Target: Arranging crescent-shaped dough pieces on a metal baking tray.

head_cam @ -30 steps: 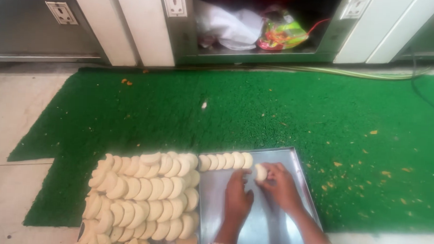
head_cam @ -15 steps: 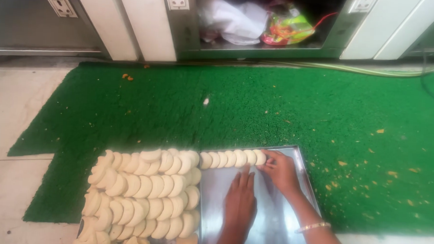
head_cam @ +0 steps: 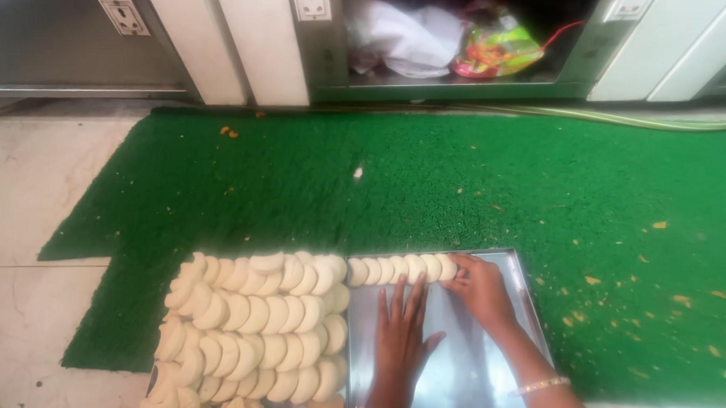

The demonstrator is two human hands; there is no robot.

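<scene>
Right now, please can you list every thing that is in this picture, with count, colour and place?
metal tray: one, silver, bottom centre on the mat
dough pieces: many, pale cream, overlapping rows on the tray's left part, one row along its far edge
mat: one, green, on the floor
floor: pale tiles, left
wall sockets: three, white, top
white bag: one, in the dark recess, top
colourful packet: one, green and pink, beside the bag
hose: one, pale green, along the mat's far edge
left hand: flat on the tray
right hand: fingers at the row's end piece
</scene>
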